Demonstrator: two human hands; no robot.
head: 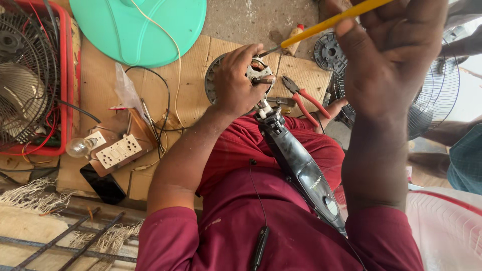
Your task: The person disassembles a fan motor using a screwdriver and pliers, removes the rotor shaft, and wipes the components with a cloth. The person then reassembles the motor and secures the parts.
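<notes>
Roughly mid-job, I'd judge: fan motor (217,75) lies stripped of its guard on cardboard (191,95), w/ the black neck piece (298,168) attached, long axis running from lap up to motor. Left hand (236,83) clamped on the motor housing. Right hand (389,55) closed on yellow screwdriver (326,23), tip angled down-left at the shaft. Screws not visible.

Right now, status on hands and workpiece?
Left hand gripping fan motor. Right hand holding yellow-handled screwdriver, tip at motor. Red pliers lying beside it.
</notes>
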